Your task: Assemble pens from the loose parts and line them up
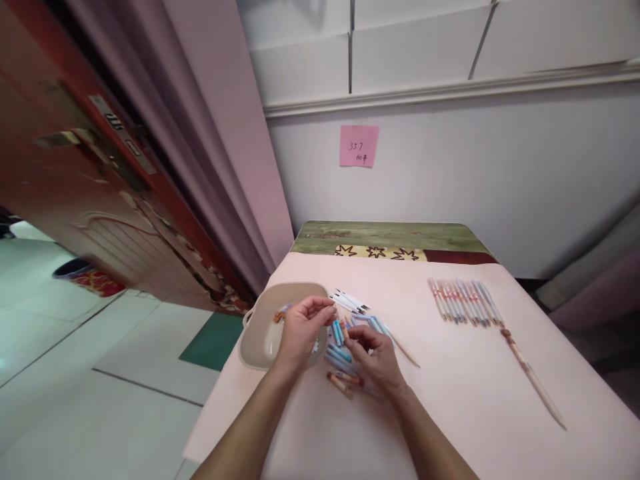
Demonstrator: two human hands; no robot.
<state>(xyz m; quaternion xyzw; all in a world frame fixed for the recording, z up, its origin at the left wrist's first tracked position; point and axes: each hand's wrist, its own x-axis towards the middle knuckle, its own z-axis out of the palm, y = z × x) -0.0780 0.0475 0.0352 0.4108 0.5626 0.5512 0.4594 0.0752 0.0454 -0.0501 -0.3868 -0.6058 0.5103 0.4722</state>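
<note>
My left hand point(303, 327) hovers over the right rim of a beige bowl point(260, 330), its fingers pinched together on something too small to name. My right hand point(376, 357) rests on the pink table cover point(450, 380) with fingers curled around a small blue pen part point(338, 331). Between and under the hands lies a loose pile of blue and brown pen parts point(345, 367). White pen refills point(350, 301) lie just beyond the pile.
A neat row of assembled pens point(463, 301) lies at the right of the table, with a long wooden stick point(533, 380) below it. A thinner stick point(406, 353) lies beside my right hand. A pink note point(359, 145) hangs on the wall; a red door point(100, 187) stands left.
</note>
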